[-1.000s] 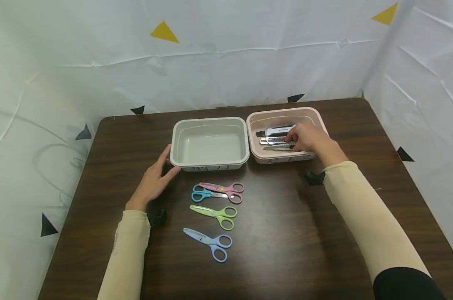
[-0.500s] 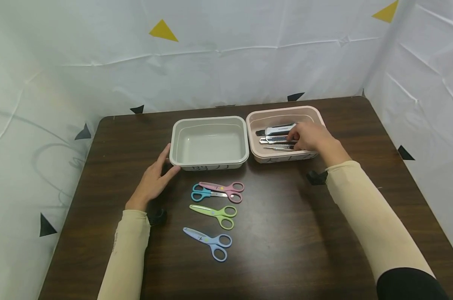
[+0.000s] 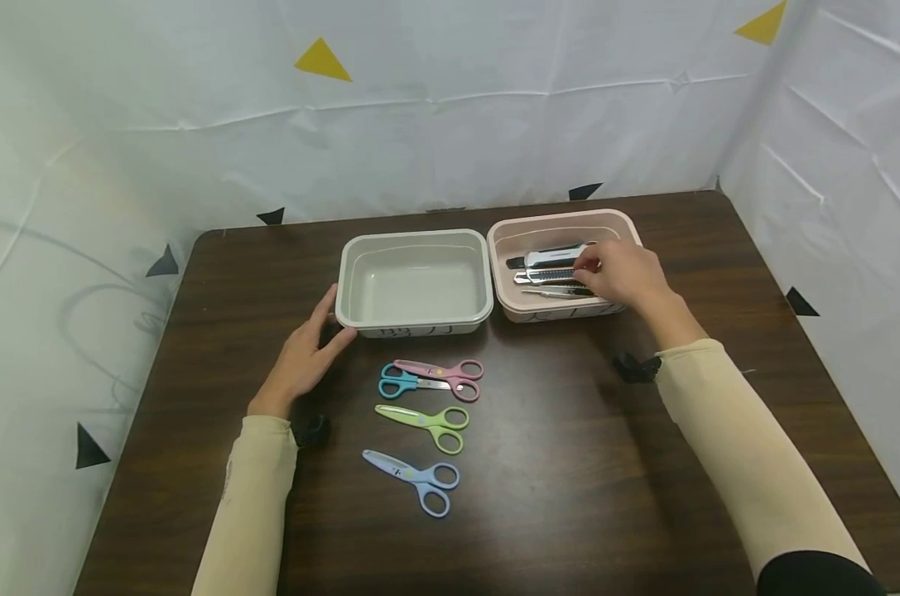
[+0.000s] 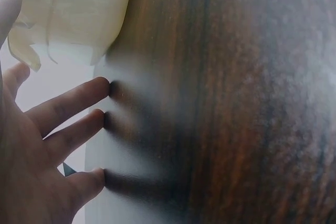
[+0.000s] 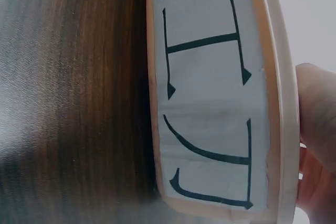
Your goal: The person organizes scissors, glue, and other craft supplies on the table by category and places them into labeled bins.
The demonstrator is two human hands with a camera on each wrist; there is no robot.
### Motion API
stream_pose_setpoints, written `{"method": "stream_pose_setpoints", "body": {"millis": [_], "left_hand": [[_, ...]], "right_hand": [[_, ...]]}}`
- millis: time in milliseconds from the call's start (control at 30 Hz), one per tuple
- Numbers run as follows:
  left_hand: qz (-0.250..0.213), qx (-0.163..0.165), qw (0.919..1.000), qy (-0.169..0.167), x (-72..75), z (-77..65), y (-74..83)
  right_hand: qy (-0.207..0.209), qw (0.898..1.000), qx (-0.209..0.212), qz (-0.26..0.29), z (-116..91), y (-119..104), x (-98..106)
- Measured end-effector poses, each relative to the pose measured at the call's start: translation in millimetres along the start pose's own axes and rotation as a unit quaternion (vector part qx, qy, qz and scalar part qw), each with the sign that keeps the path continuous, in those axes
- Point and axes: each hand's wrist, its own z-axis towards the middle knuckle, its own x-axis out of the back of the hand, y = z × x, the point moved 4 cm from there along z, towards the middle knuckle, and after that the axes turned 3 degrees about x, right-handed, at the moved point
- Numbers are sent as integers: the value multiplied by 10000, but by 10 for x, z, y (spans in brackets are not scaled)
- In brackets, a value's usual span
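Note:
My left hand point(image 3: 300, 360) is spread at the front left corner of a grey plastic bin point(image 3: 416, 290), its thumb at the rim. In the left wrist view, several of its fingertips point(image 4: 102, 87) rest on the table beside the bin. Over the pink bin point(image 3: 561, 222), my right hand point(image 3: 628, 273) hangs with loosely bent fingers and nothing visible in them. Below that hand lie a white-and-black utility knife point(image 3: 550, 259), a silver one point(image 3: 542, 277) and a slim one point(image 3: 554, 291); the hand covers their right ends. In the right wrist view, the bin's labelled wall point(image 5: 210, 82) hides most of the fingers.
In front of the bins on the brown table point(image 3: 539, 497) lie pink scissors point(image 3: 427, 370) across turquoise ones point(image 3: 397, 385), then green scissors point(image 3: 427, 422) and blue scissors point(image 3: 412, 476). White sheeting point(image 3: 435, 141) stands along the back and sides.
My right hand has risen slightly from the knives and drawn a little to the right. The slim knife has shifted and settled in the pink bin. My left hand stays put.

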Motion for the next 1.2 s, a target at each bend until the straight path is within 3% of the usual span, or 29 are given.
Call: {"method": "stream_pose_setpoints", "body": {"millis": [267,500,600,733,833,933,1033,1100,1200], "left_hand": [[-19,-21,10000,12,-12,-8,18],[-4,-33,10000,16,-30,15,68],[-22,-40,10000,2,-36,11,77],[-80,-70,9999,8,-36,5,77],[-92,-110,9999,11,-35,13,73],[-83,-123,9999,11,-36,21,64],[-68,-124,9999,5,-36,20,61],[-61,-112,9999,15,-34,13,62],[-69,-107,9999,20,-32,4,75]], "right_hand": [[785,9961,-266,287,-135,8,48],[1683,9817,-576,678,-309,-72,117],[2282,9689,-511,814,-397,-126,136],[3187,9421,-192,1023,-512,-223,150],[3626,9241,37,1208,-598,-297,136],[3793,9150,178,1364,-675,-373,106],[3749,9139,390,1510,-730,-477,63],[3556,9192,596,1583,-759,-573,19],[3019,9377,777,1532,-788,-730,-104]]}}
